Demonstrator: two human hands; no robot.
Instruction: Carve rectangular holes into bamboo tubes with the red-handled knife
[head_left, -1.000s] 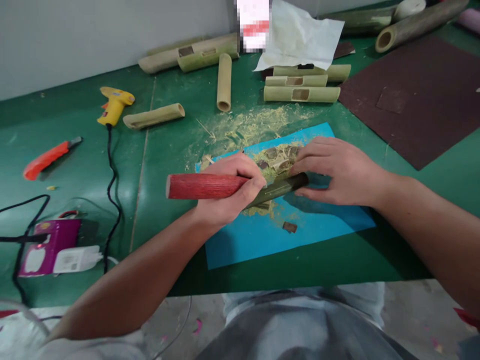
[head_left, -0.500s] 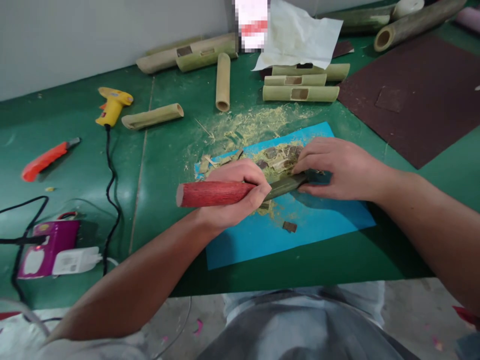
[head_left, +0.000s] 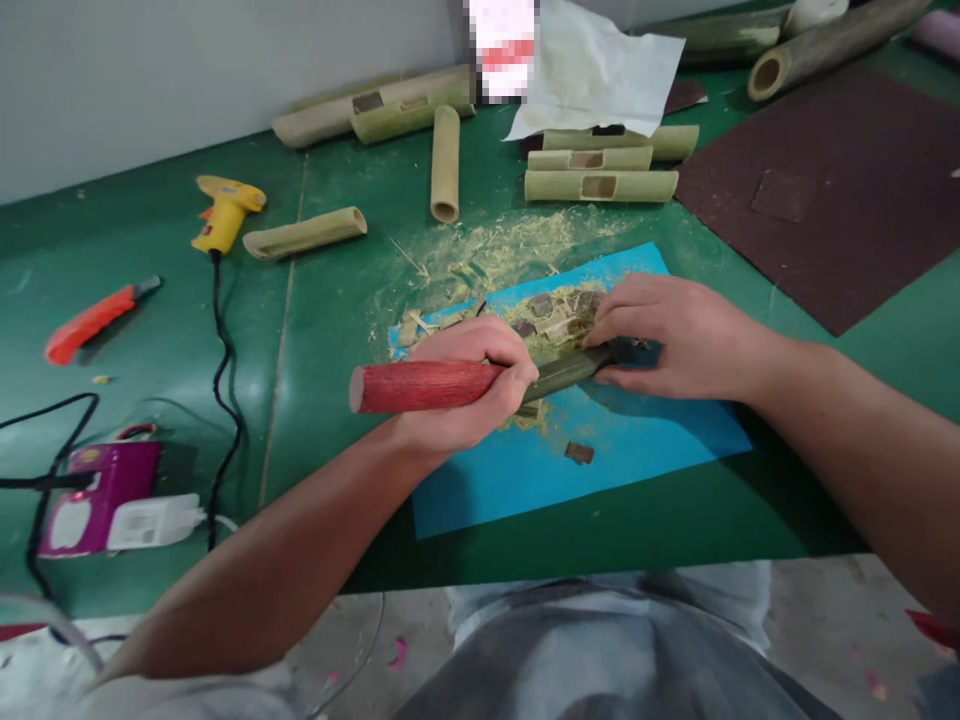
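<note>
My left hand [head_left: 476,385] is wrapped round a red handle [head_left: 427,387] whose flat end points left; the tool's other end is hidden by the hand. From that hand a dark green bamboo piece [head_left: 566,373] reaches to my right hand [head_left: 652,335], whose fingers and thumb grip its right end. Both hands are over a blue sheet [head_left: 487,490] strewn with bamboo chips [head_left: 555,325] and shavings. One small brown chip [head_left: 580,453] lies apart, below the bamboo.
Cut bamboo tubes [head_left: 600,186] lie at the back, near a white cloth [head_left: 600,70]. A yellow glue gun [head_left: 225,212], an orange-handled cutter [head_left: 94,322] and a purple power box [head_left: 101,498] with cables are at the left. A brown board [head_left: 832,190] is at the right.
My left hand and the red handle have shifted very slightly left. My right hand keeps its grip on the bamboo.
</note>
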